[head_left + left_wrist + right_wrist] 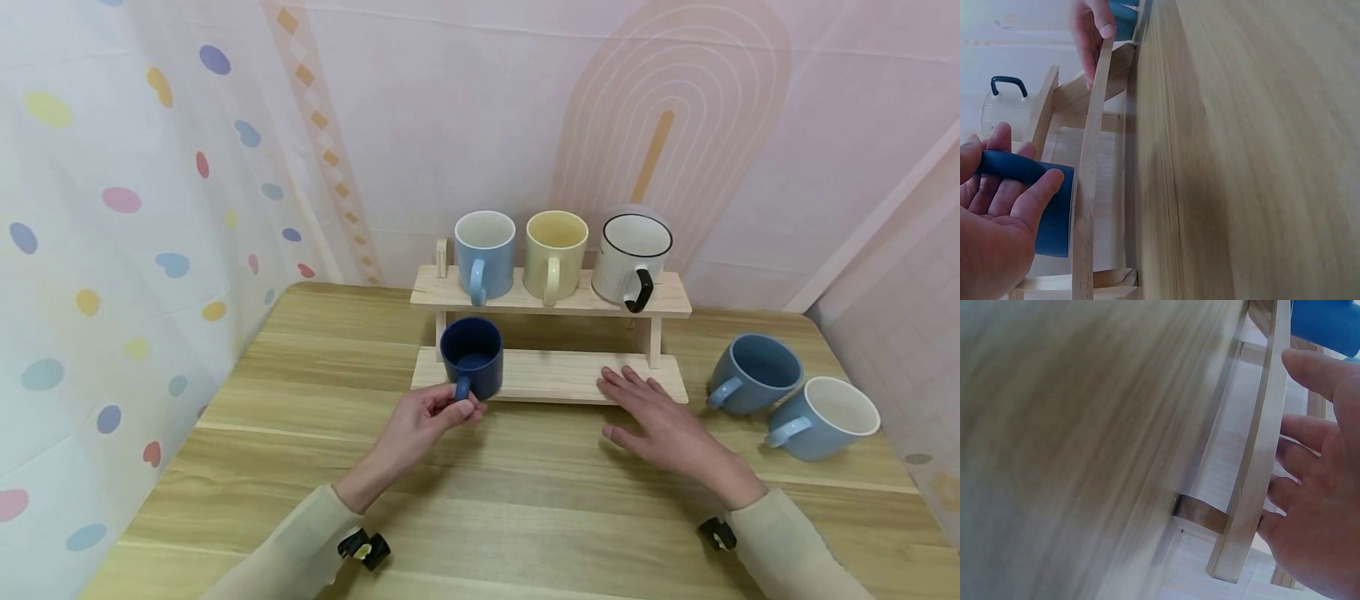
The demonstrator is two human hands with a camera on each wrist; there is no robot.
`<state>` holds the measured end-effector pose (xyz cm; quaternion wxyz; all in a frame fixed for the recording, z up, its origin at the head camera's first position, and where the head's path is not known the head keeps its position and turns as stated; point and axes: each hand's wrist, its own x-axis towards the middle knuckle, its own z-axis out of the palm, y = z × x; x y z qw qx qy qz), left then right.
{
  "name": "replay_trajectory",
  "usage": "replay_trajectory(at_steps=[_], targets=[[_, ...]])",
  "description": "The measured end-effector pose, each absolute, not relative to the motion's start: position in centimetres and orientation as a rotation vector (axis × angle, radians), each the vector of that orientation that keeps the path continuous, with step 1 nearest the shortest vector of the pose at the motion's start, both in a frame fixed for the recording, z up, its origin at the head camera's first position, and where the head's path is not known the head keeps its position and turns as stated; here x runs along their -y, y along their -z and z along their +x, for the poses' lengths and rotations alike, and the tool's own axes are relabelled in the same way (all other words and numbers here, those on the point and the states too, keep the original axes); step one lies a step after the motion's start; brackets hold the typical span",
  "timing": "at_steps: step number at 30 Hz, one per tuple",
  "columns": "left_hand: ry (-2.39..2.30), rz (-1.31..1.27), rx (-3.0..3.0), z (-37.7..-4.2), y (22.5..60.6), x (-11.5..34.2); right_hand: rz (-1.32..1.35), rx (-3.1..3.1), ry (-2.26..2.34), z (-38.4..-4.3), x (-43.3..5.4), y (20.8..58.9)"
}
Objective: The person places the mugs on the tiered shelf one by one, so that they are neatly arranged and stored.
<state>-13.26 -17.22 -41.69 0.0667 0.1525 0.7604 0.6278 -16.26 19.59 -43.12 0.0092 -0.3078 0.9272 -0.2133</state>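
In the head view, a left hand (431,419) grips the handle of a dark blue mug (486,367), upright at the left end of the lower board (555,377) of a wooden rack, while a right hand (663,429), fingers straight and spread, rests at the board's right end, holding nothing. A light blue mug (491,258), a yellow mug (551,260) and a black-rimmed white mug (618,265) line the upper board (425,292). The left wrist view shows thumb and fingers around the handle; the right wrist view, extended fingers touching the lower board.
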Motion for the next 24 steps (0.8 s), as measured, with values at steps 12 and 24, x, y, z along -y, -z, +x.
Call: replay_trajectory(at_steps=[12,24], targets=[[-1.879,0.473,-2.296,-14.2,41.7,16.7,-0.944,-2.889,0.666,-16.3,-19.6,43.1],[-1.884,0.482,-2.269,-14.8,41.6,16.6,-0.957,-2.893,0.644,-16.3,-19.6,43.2]])
